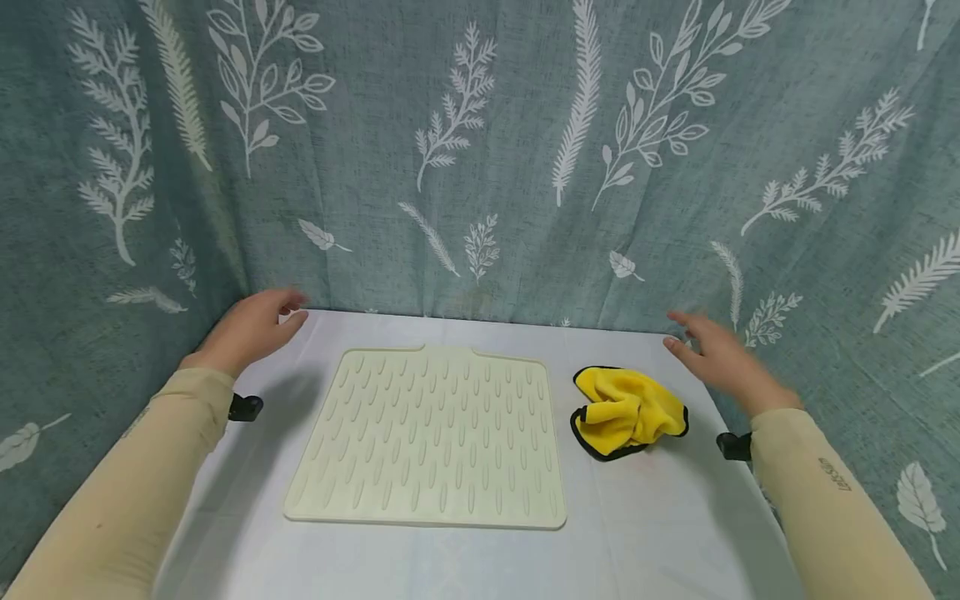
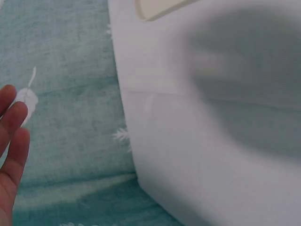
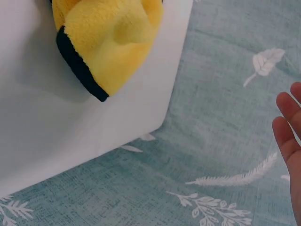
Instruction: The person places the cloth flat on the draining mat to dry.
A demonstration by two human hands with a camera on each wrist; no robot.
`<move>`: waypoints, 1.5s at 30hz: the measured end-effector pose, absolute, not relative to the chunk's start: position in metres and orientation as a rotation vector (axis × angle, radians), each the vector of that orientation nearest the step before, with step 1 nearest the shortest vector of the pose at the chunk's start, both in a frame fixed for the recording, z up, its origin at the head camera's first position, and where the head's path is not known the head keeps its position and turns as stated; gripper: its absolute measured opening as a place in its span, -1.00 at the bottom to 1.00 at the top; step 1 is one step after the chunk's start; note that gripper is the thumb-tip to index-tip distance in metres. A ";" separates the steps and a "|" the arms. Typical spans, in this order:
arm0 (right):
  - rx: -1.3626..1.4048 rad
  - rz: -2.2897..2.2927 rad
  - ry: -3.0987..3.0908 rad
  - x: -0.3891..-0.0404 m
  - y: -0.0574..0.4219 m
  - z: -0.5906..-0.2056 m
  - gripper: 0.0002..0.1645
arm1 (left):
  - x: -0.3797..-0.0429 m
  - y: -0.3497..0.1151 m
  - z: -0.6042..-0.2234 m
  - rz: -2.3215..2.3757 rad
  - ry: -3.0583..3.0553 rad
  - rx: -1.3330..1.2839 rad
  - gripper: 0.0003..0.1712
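Note:
My left hand [image 1: 251, 329] hovers over the table's far left corner with relaxed fingers and nothing in its grasp. At the far right corner my right hand [image 1: 712, 357] is likewise raised, fingers loose and holding nothing. Between them lies a pale cream ribbed mat [image 1: 427, 433], flat on the table. Right of the mat is a crumpled yellow cloth [image 1: 630, 408] with black edging; the right hand is nearest to it, apart from it. In the right wrist view the cloth [image 3: 108, 42] shows a folded corner, and fingers [image 3: 287, 136] appear at the right edge.
A white-covered table [image 1: 375, 562] carries the mat and cloth. Blue-green curtains [image 1: 517, 167] with white leaf prints hang close behind the table and along both sides. A black wrist strap piece [image 1: 245, 407] shows by the left sleeve, and another [image 1: 733, 446] by the right.

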State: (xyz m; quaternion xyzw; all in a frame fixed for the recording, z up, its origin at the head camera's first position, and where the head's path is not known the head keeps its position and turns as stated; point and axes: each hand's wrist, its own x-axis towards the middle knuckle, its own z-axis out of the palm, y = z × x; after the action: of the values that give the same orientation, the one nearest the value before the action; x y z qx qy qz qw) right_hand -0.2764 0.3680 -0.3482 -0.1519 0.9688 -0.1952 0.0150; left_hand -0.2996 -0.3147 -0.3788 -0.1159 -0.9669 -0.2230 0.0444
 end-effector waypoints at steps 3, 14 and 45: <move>-0.467 -0.616 3.015 -0.275 0.367 -0.353 -0.16 | -0.297 -0.316 -0.383 -0.670 -2.956 -0.358 -0.47; -0.463 -0.656 2.985 -0.268 0.363 -0.363 -0.13 | -0.291 -0.321 -0.397 -0.672 -2.912 -0.380 -0.51; -0.462 -0.720 2.958 -0.250 0.356 -0.398 -0.11 | -0.257 -0.307 -0.442 -0.740 -2.967 -0.359 -0.50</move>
State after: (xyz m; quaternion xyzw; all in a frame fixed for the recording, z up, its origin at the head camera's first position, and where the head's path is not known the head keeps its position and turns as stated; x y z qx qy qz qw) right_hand -0.2504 0.3556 -0.3978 -0.1500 0.9602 -0.2337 0.0310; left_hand -0.2573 -0.3075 -0.4418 -0.1166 -0.9632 -0.2402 0.0313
